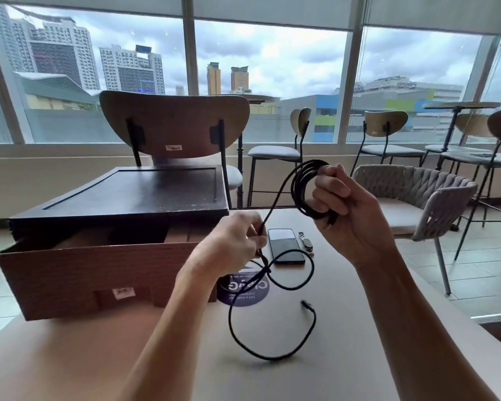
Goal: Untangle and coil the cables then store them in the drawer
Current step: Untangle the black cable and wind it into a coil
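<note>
Coiled cable (297,192) is gripped by the right hand (347,215); its tail is pinched by the left hand (235,241) near the open drawer (99,270) corner.

Ahead of me I see tall grey-framed windows (272,68) with pale roller blinds (272,7) drawn partway down, and a cloudy sky over city towers beyond. The daylight is flat and soft. A brown wooden-backed chair on black metal legs (174,123) faces the beige tabletop (342,342). To my right sits a grey woven-rope armchair (417,192), and behind it stand tall stools with oval wooden backs (385,123) along the sill. The floor is pale tile (475,279).
</note>
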The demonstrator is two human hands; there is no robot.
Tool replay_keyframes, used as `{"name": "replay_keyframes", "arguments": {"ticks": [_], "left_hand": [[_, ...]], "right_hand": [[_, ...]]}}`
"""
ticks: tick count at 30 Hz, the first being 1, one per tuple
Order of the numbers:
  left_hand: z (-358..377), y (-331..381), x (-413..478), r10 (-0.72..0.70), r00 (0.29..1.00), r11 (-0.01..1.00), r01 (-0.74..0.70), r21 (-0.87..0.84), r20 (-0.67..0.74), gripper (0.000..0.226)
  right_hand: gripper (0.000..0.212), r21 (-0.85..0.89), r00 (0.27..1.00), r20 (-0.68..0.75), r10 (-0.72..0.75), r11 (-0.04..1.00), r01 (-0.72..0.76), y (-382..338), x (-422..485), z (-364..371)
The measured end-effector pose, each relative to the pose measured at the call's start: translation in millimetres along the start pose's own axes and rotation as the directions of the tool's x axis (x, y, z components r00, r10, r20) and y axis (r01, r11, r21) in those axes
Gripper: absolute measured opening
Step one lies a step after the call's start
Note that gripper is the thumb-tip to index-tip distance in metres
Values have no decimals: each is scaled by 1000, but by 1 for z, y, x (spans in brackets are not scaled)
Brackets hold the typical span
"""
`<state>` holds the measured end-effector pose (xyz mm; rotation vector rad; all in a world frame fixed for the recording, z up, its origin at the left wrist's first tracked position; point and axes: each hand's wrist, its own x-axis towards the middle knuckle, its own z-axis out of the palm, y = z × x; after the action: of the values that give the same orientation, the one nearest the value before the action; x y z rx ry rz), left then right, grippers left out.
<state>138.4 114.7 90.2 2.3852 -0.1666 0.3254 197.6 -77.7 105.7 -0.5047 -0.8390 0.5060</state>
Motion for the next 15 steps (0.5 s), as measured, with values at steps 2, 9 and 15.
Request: {"name": "replay_keyframes", "arguments": {"ticks": [2,9,15], "left_hand": [[4,2,-2,2,996,1000,-3,13,85,3],[5,0,-4,114,958,990,-89,-106,265,16],[-10,0,3,34,987,825,-115,-553,-154,28]], "right_hand": [[33,-34,993,-86,-80,996,77,0,1,3],[27,-186,919,-291,-267,958,220,-9,0,5],[25,-779,874,-305,-378,627,-1,-18,-7,-3]]}}
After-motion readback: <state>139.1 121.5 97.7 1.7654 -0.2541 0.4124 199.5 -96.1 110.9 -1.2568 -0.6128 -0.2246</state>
